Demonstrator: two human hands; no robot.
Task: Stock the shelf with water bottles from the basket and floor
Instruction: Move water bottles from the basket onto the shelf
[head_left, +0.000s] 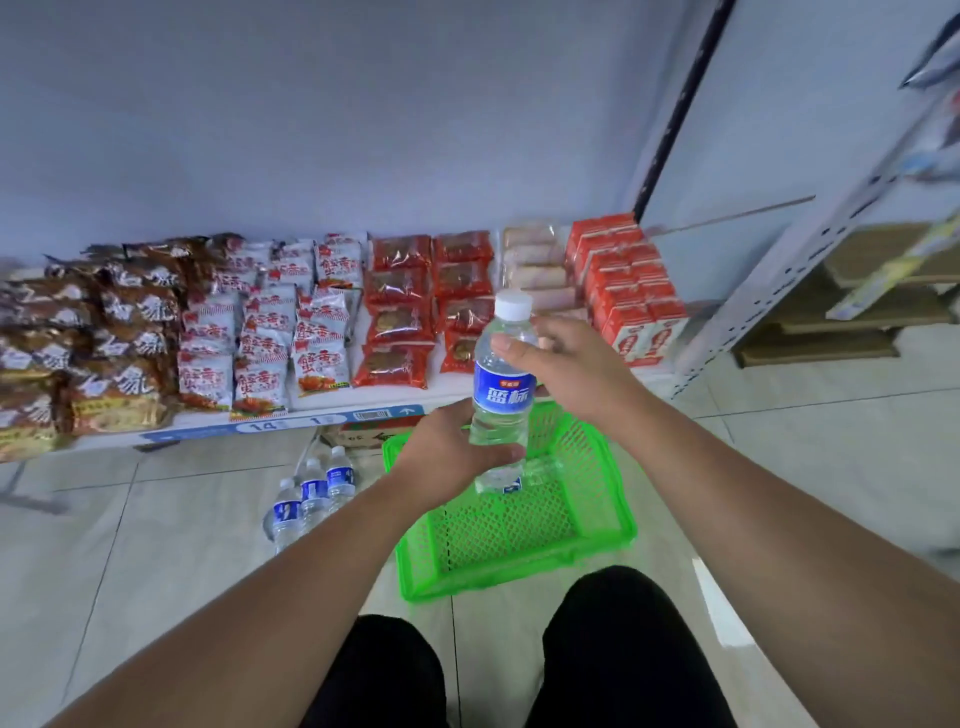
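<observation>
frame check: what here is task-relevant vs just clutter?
Job:
- water bottle, gripped low by left hand and near the neck by right hand
- green basket
- three floor bottles
- shelf

Lying about:
- snack packets and red cartons on the shelf
- cardboard box under it

You hold a water bottle (503, 384) upright over the green basket (587, 499), left hand (447, 457) gripping its lower part, right hand (566, 364) pinching its shoulder, facing the snack shelf (291, 421).
</observation>
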